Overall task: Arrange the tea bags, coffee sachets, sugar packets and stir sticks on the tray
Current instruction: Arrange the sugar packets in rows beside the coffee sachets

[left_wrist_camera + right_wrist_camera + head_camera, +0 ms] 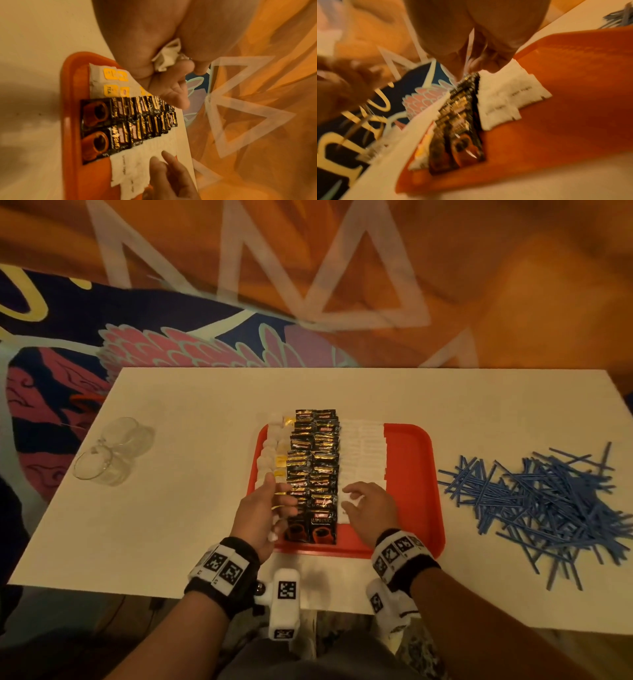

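White table (205,525) stood before orange patterned fabric (479,285). Red tray (411,460) carried rows of tea bags (279,460), coffee sachets (313,460), sugar packets (363,453); stir sticks (541,501) lay heaped beside it. Left hand (262,515) clutched what looked like a tea bag; right hand (371,508), fingers relaxed, rested on the sugar packets.

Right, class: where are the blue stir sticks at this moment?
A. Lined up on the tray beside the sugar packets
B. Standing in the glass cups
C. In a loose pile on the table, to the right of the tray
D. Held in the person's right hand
C: the blue stir sticks lie in a loose heap on the white table, right of the red tray, touched by neither hand.
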Tool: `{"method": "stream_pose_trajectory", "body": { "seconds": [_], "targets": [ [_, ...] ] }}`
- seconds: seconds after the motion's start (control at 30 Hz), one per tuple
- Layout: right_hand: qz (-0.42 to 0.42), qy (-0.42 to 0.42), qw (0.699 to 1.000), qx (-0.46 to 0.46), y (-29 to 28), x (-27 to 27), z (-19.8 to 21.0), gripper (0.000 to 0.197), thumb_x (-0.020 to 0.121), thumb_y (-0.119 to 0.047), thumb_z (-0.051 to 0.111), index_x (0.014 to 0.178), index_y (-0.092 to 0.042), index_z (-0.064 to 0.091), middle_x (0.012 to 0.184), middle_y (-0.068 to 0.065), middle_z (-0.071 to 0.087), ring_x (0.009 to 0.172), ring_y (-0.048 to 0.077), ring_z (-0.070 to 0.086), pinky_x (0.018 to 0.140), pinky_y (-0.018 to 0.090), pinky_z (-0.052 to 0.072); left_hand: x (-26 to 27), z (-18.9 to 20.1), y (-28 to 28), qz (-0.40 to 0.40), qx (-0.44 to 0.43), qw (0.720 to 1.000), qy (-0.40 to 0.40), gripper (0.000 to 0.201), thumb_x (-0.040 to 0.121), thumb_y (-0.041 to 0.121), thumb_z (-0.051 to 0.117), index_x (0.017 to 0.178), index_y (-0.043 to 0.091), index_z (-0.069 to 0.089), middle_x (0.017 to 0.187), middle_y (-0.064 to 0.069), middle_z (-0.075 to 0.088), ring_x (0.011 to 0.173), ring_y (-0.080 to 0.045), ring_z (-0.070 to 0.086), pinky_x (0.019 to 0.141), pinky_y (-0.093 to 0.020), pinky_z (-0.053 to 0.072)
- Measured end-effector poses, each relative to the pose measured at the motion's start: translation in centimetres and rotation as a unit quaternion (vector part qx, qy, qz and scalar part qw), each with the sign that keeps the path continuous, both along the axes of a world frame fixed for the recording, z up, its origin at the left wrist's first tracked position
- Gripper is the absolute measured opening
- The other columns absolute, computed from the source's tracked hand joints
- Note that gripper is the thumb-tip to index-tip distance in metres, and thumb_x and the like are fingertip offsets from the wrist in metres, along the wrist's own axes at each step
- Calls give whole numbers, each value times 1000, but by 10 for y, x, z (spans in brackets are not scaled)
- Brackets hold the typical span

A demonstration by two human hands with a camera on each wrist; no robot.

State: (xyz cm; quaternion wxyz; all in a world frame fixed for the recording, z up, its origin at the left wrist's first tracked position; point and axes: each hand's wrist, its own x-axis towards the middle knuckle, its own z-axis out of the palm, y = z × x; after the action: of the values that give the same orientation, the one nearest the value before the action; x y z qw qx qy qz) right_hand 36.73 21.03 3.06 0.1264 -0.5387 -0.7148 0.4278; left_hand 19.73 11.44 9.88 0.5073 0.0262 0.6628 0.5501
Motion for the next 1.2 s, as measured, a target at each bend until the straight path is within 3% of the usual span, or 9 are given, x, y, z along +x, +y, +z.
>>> {"method": "stream_pose_trajectory", "body": {
  "seconds": [0.1, 0.2, 0.3, 0.4, 0.5, 0.63, 0.87, 1.03, 1.2],
  "targets": [
    [3, 87, 995, -49, -1, -5, 34, 6, 85, -24, 73, 86, -26, 67, 78, -10, 63, 69, -1, 57, 57, 5, 39, 12, 5, 15, -5, 39, 999, 3, 30, 103, 36, 50, 101, 9, 63, 76, -4, 66, 56, -8, 58, 41, -16, 41],
    [43, 128, 987, -85, -4, -6, 64, 10, 81, -34, 76, 75, -30, 69, 75, -11, 68, 70, -1, 62, 62, 10, 44, 27, 13, 34, 14, 87, 996, -15, 26, 102, 31, 52, 100, 7, 63, 86, -8, 70, 68, -12, 67, 60, -22, 57],
    [50, 164, 978, -118, -5, -4, 82, 10, 76, -31, 81, 81, -29, 72, 83, -11, 72, 77, 0, 66, 74, 18, 53, 45, 19, 51, -9, 116, 993, -6, 34, 103, 36, 48, 107, 5, 62, 103, -11, 74, 88, -17, 73, 67, -32, 60],
    [31, 195, 970, -141, 1, 2, 93, 25, 71, -21, 82, 93, -27, 71, 87, -7, 72, 84, 8, 68, 83, 30, 55, 62, 30, 62, -31, 139, 989, -43, 45, 103, 46, 42, 110, 6, 62, 107, -12, 74, 91, -22, 73, 68, -36, 61],
    [32, 187, 970, -153, 8, 14, 103, 35, 75, -11, 78, 108, -19, 69, 79, -10, 66, 76, 4, 62, 74, 26, 51, 73, 36, 71, -61, 136, 987, -59, 50, 102, 50, 39, 112, 9, 64, 111, -10, 74, 101, -26, 70, 81, -40, 59],
    [-18, 215, 967, -135, 16, 29, 112, 24, 81, -5, 75, 99, -18, 68, 84, -3, 64, 72, 7, 60, 62, 18, 50, 76, 36, 75, -86, 133, 982, -106, 46, 97, 47, 52, 116, 7, 63, 105, -8, 69, 96, -25, 66, 85, -41, 54],
    [-87, 262, 950, -147, 29, 46, 110, 20, 85, -3, 72, 91, -20, 62, 89, 0, 64, 72, 12, 63, 60, 25, 52, 81, 33, 68, -149, 139, 979, 25, 5, 94, 7, 64, 95, 5, 68, 78, -2, 69, 73, -10, 65, 64, -24, 54],
    [-90, 271, 944, -165, 35, 51, 112, 22, 83, 1, 71, 90, -19, 64, 87, 2, 64, 69, 10, 64, 59, 26, 50, 89, 30, 71, -114, 137, 982, 61, 4, 91, 5, 67, 94, 7, 68, 66, 4, 64, 59, -5, 60, 56, -22, 49],
    [-114, 309, 923, -199, 42, 56, 115, 10, 84, -2, 72, 88, -11, 69, 77, 3, 68, 70, 12, 62, 60, 25, 49, 90, 29, 72, -125, 135, 980, 73, 16, 90, 9, 71, 105, 8, 66, 70, 2, 67, 70, -11, 65, 64, -30, 49]
  ]
}}
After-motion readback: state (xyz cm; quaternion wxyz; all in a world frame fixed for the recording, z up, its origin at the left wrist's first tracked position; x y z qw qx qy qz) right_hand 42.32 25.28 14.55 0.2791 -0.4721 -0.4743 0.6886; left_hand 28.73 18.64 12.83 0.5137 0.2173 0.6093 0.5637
